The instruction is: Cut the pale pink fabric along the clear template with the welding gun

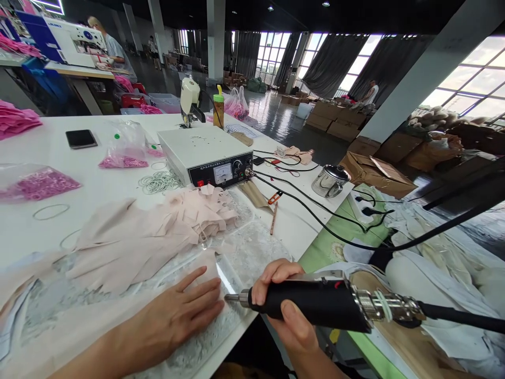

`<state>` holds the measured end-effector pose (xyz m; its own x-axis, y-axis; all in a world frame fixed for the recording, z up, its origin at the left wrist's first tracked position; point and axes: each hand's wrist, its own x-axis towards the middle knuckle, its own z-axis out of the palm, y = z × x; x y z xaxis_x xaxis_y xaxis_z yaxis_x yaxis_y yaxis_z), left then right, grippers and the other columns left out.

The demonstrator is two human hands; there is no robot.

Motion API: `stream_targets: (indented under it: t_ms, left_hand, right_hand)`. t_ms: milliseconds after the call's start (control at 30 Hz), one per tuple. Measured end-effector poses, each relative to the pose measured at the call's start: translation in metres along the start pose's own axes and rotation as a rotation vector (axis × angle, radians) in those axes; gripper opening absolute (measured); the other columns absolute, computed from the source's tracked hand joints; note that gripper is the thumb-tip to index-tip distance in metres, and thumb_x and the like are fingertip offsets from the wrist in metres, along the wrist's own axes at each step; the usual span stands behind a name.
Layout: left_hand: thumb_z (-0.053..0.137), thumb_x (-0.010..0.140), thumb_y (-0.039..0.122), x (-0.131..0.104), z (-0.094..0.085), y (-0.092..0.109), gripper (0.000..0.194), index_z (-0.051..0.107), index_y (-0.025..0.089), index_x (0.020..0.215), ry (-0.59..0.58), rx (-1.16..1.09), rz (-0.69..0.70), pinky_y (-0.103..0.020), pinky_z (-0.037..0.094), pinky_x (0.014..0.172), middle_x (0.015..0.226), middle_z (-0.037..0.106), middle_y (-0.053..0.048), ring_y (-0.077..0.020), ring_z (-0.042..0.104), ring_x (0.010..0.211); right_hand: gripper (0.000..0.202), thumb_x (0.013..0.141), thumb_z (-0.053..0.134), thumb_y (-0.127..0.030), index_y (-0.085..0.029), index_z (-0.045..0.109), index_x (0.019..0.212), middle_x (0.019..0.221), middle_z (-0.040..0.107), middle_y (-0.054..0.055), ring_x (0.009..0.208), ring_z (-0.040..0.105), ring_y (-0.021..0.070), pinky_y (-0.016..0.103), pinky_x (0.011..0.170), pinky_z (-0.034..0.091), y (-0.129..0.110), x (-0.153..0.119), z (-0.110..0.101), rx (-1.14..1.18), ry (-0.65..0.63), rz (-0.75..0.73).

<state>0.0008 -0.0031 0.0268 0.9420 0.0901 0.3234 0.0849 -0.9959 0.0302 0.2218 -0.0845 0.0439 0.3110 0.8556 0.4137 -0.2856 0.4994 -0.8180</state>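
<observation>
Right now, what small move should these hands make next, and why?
I'd probably ease the left hand back a little, flat on the pale fabric. The metal tip of the black-handled tool, gripped in the right hand, points toward the left fingers and sits very close to them. I can't tell whether the tip touches the fabric.

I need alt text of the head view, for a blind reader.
The right hand holds a black corded tool, its metal tip beside the left hand, which lies on pale fabric. Behind stands a white box with a meter.
</observation>
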Motion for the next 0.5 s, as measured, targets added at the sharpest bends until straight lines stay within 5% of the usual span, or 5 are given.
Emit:
stream_targets:
  t_ms: [500]
  left_hand:
    - [0.044,0.100,0.007,0.0037,-0.0070,0.0020,0.038,0.060,0.019,0.132,0.004,-0.056,-0.038,-0.042,0.011,0.125,0.117,0.070,-0.004,-0.0198,0.058,0.118]
  right_hand:
    - [0.019,0.089,0.062,-0.043,-0.026,0.058,0.094,0.085,0.055,0.000,0.056,0.059,0.0127,0.033,0.055,0.053,0.0009,0.0054,0.0016,-0.004,-0.038,-0.034]
